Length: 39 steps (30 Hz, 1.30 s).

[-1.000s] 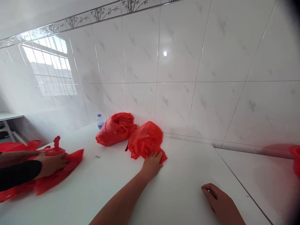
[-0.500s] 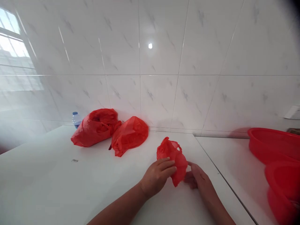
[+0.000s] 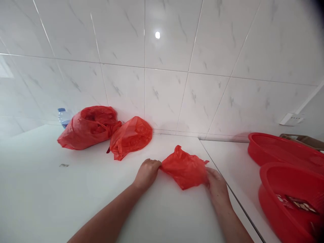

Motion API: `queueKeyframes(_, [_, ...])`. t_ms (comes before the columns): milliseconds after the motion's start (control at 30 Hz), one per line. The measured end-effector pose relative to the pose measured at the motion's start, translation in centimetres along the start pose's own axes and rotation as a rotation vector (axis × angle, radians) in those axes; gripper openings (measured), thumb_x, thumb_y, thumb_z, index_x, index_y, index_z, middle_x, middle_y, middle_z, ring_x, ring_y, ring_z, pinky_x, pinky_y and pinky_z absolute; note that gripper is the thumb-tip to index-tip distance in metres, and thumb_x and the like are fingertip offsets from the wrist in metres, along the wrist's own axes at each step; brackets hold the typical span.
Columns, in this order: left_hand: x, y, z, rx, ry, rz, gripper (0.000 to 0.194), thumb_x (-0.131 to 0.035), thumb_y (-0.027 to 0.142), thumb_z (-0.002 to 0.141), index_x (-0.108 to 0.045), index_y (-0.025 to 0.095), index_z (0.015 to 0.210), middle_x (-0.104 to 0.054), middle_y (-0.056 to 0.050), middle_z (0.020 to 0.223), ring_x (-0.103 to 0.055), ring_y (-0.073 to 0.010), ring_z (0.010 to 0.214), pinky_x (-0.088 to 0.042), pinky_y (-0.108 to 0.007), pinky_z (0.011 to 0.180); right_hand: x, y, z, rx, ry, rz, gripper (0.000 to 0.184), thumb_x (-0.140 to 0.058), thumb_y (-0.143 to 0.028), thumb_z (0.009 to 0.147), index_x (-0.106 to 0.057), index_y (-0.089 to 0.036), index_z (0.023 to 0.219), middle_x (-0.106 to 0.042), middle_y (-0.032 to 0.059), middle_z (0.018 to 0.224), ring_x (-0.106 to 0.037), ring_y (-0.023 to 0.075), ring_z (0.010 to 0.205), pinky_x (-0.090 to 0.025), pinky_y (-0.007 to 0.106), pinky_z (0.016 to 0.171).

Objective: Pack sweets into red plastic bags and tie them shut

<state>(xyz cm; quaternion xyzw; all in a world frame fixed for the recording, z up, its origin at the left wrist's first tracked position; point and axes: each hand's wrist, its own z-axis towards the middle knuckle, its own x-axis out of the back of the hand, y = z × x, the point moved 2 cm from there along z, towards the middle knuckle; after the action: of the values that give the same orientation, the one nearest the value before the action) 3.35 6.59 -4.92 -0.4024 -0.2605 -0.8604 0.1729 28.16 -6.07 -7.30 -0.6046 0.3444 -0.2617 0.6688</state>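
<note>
The person's left hand (image 3: 146, 174) is closed in a narrow pinch on the left corner of a flattened red plastic bag (image 3: 183, 169), near the middle of the frame at the bottom. The right hand (image 3: 217, 185) lies against the bag's right edge with its fingers curled in; I cannot tell whether they grip the film or only touch it. The bag stretches between the 2 hands, just above the white counter (image 3: 106, 199), close to the seam at the counter's right end.

At centre left, 2 bunched red bags sit against the marble-patterned wall tiles (image 3: 164, 98), touching each other: a fuller one (image 3: 87, 128) and a smaller one (image 3: 131, 137). A plastic water bottle (image 3: 63, 117) stands behind the fuller bag. At the right of the frame lie 2 red mesh baskets, an upper one (image 3: 268, 148) and a lower one (image 3: 268, 199) holding wrapped packets (image 3: 301, 204). A white wall socket (image 3: 291, 119) is on the tiles above them.
</note>
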Motion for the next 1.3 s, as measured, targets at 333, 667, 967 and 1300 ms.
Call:
queueKeyframes(333, [1.6, -1.3, 0.3, 0.170, 0.368, 0.035, 0.042, -0.048, 0.018, 0.086, -0.046, 0.020, 0.128, -0.038, -0.013, 0.144, -0.025, -0.0309, 0.137, -0.030, -0.050, 0.105, -0.4, -1.0, -1.2, 0.021, -0.005, -0.202, 0.025, -0.055, -0.036, 0.075, -0.061, -0.020, 0.093, -0.066, 0.0042, 0.095, -0.062, 0.0181, 0.081, -0.051, 0.027, 0.063])
queueKeyframes(667, [-2.2, 3.2, -1.2, 0.502, 0.067, -0.767, 0.054, -0.054, 0.041, 0.084, -0.040, 0.021, 0.133, -0.062, -0.010, 0.109, -0.062, -0.0213, 0.092, -0.052, -0.033, 0.077, -6.5, -1.3, -7.4, 0.465, -0.542, -0.541, 0.017, -0.045, -0.026, 0.084, -0.061, -0.023, 0.084, -0.065, 0.0032, 0.104, -0.060, 0.0179, 0.093, -0.047, 0.029, 0.081])
queueKeyframes(967, [-1.6, 2.3, -0.8, 0.337, 0.160, -0.659, 0.013, -0.045, 0.011, 0.074, -0.055, 0.018, 0.071, -0.053, 0.000, 0.066, -0.048, -0.0121, 0.058, -0.040, -0.024, 0.052, -6.0, -1.1, -6.9, 0.393, -0.505, -0.641, 0.019, -0.044, -0.029, 0.087, -0.058, -0.023, 0.099, -0.062, 0.0061, 0.105, -0.059, 0.0204, 0.093, -0.050, 0.033, 0.076])
queueKeyframes(1300, [-0.6, 3.8, -0.6, -0.014, 0.163, -0.352, 0.023, -0.041, 0.003, 0.078, -0.060, 0.017, 0.077, -0.059, -0.005, 0.081, -0.052, -0.0155, 0.075, -0.045, -0.028, 0.069, -6.9, -4.1, -10.5, 1.163, -0.372, -0.701, 0.027, -0.050, -0.016, 0.085, -0.054, -0.022, 0.111, -0.059, 0.0096, 0.108, -0.055, 0.0228, 0.102, -0.044, 0.042, 0.089])
